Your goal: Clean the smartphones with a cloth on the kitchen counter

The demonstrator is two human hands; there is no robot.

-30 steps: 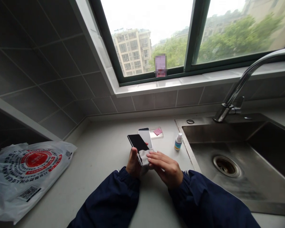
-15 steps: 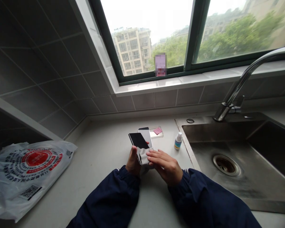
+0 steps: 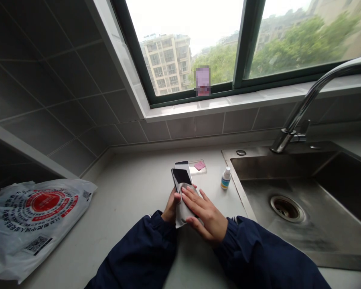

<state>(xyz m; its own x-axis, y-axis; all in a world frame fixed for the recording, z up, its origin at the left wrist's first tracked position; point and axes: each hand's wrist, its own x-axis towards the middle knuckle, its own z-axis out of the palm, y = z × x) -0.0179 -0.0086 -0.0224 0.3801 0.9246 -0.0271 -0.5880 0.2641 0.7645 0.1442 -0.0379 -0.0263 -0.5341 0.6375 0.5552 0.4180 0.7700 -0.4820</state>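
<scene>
My left hand (image 3: 171, 205) grips a black phone (image 3: 181, 177) from below, holding it upright above the counter. My right hand (image 3: 202, 212) presses a grey cloth (image 3: 182, 207) flat against the lower part of the phone's screen, fingers stretched over the cloth. Just behind the held phone, a second phone (image 3: 183, 164) lies on the counter. A small white dropper bottle (image 3: 225, 178) with a blue label stands to the right, near the sink's edge.
A clear case with a pink piece (image 3: 199, 165) lies behind the phones. The steel sink (image 3: 303, 208) and its tap (image 3: 301, 114) fill the right. A printed white plastic bag (image 3: 33, 218) lies at the left. Grey tiled wall and a window stand behind the counter (image 3: 132, 192).
The held phone has turned more upright and moved slightly right. My right hand has slid the cloth up over the screen, covering more of it.
</scene>
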